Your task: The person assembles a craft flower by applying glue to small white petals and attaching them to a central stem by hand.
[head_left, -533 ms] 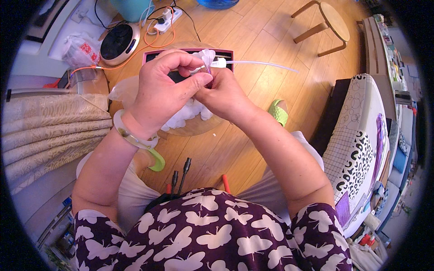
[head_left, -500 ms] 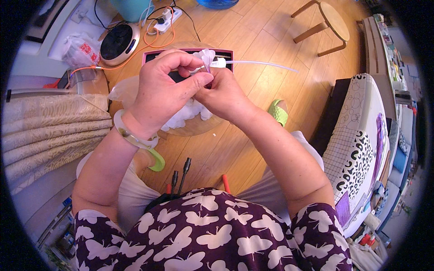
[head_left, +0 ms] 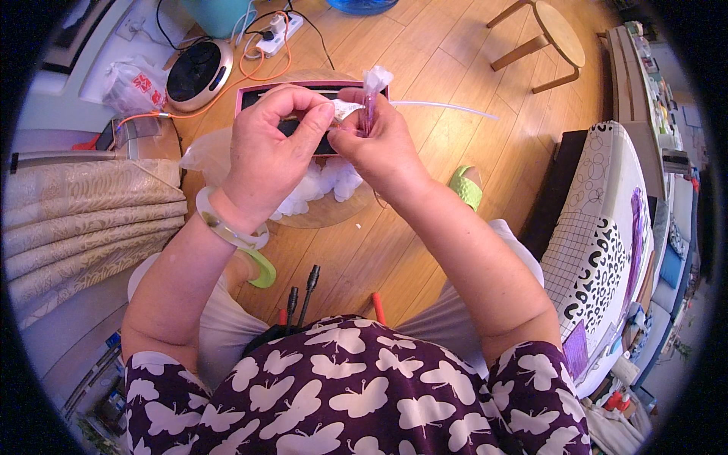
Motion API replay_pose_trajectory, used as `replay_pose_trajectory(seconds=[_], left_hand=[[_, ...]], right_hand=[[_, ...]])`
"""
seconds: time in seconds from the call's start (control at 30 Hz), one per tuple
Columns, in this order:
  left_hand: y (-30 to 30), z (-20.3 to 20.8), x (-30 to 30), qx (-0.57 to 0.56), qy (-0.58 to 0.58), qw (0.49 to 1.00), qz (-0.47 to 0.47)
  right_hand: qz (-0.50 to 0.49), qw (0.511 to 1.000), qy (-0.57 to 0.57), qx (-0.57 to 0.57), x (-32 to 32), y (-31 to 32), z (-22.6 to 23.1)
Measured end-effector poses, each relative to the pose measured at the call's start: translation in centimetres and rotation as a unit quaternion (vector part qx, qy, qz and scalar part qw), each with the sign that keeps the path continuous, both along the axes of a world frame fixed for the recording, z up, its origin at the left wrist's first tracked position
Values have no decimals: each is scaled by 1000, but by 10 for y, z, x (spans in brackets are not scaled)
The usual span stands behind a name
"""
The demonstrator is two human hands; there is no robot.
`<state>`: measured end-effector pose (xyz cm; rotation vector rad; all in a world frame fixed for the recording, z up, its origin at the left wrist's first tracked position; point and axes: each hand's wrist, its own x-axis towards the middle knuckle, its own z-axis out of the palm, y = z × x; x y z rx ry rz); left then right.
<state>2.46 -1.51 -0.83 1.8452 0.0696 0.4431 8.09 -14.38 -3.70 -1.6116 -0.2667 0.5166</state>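
Over a pink-rimmed box (head_left: pixel 240 100) with a dark inside, my two hands work close together. My right hand (head_left: pixel 384 148) is closed round an upright bundle (head_left: pixel 371 92), white and filmy on top and purple below. Thumb and forefinger of my left hand (head_left: pixel 274 140) are pinched at the end of a small white piece (head_left: pixel 349 110) that lies between the hands. Its exact kind is unclear. A thin pale stick (head_left: pixel 447 108) juts out to the right from behind my right hand. White petal-like pieces (head_left: pixel 322 189) lie heaped below the hands, partly hidden.
The box and petals rest on a round wooden surface (head_left: pixel 303 218). At the left are a clear plastic bag (head_left: pixel 133 87), a round black-topped appliance (head_left: pixel 199 72) and a power strip (head_left: pixel 280 36) with an orange cable. A wooden stool (head_left: pixel 560 34) stands far right, near a patterned padded seat (head_left: pixel 599 227).
The filmy bundle has moved right and stands more upright, now in my right hand alone. My left fingers have come off it and are at the white piece, which has shifted left.
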Motion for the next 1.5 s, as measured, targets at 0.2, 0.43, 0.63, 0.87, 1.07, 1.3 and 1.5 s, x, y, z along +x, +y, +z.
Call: replay_pose_trajectory(seconds=[0.2,0.43,0.63,0.87,1.07,1.3,1.5], left_hand=[[4,1,-6,-151,68,986,-2],[14,-2,-8,-307,168,935,-62],[13,-1,-10,-311,178,931,-66],[18,-12,-15,-259,193,945,-56],[2,-35,-36,158,134,964,-168],[-20,-53,-44,356,77,907,-211],[-24,-56,-41,360,135,902,-197]], right_hand=[[46,993,83,74,3,-5,15],[124,983,111,84,5,-7,16],[81,980,121,137,2,-4,21],[85,992,62,65,9,-14,20],[36,995,63,69,10,-29,29],[49,996,51,49,13,-37,31],[52,995,64,59,15,-42,30]])
